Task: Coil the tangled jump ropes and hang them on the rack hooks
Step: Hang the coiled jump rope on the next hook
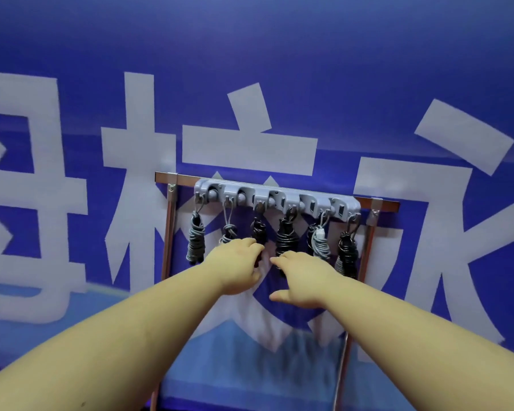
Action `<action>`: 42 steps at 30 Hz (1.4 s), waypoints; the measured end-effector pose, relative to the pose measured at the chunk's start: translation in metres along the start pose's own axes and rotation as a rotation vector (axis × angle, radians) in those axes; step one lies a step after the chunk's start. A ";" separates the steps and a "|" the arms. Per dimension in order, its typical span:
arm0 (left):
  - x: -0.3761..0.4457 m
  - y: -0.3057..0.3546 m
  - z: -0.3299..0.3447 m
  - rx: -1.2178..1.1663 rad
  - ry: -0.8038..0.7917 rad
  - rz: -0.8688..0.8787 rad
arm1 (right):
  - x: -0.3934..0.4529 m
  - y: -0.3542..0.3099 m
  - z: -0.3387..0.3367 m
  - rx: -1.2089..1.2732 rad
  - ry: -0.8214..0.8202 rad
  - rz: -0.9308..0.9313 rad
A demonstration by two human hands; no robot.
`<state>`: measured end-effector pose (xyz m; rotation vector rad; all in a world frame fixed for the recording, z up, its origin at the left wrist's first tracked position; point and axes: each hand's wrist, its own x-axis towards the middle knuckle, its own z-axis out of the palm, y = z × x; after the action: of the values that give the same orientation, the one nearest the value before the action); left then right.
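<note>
While six coiled jump ropes already hang from the grey hook rack (pixel 276 195), both hands reach at the middle of the row, so the task looks near its end: the step in hand is probably seating or tidying the third coil. Left hand (pixel 239 266) has fingers curled round the lower part of the short black coil (pixel 258 229); right hand (pixel 301 278) is spread, fingers relaxed, fingertips at the bottom of the bigger black coil (pixel 287 237), holding nothing as far as shows. Other coils: grey at far left (pixel 196 240), pale grey second (pixel 228 232), grey-white fifth (pixel 319 241), black sixth (pixel 347 253). Rack sits on a metal rail frame (pixel 380 204). Next move likely calls for letting go gently and checking each loop sits on its hook. Blue banner (pixel 72 40) behind carries large white Chinese characters, cropped; the middle one looks like 校, no brand readable
</note>
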<state>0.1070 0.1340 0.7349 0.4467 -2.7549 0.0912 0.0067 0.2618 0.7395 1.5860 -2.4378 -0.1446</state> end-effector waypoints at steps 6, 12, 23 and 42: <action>-0.035 -0.005 0.018 0.031 -0.084 0.002 | -0.010 -0.024 0.025 0.051 -0.054 0.004; -0.028 -0.005 0.014 -0.005 -0.103 -0.022 | 0.000 -0.024 0.024 0.089 -0.037 0.043; 0.000 -0.018 0.036 -0.004 -0.169 -0.061 | 0.022 -0.005 0.039 0.111 -0.054 0.115; 0.038 -0.059 0.261 -0.054 -0.417 -0.060 | 0.098 -0.007 0.271 0.175 -0.362 0.063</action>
<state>0.0065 0.0360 0.5039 0.5905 -3.1372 -0.1030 -0.0913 0.1582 0.4892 1.6761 -2.8416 -0.2323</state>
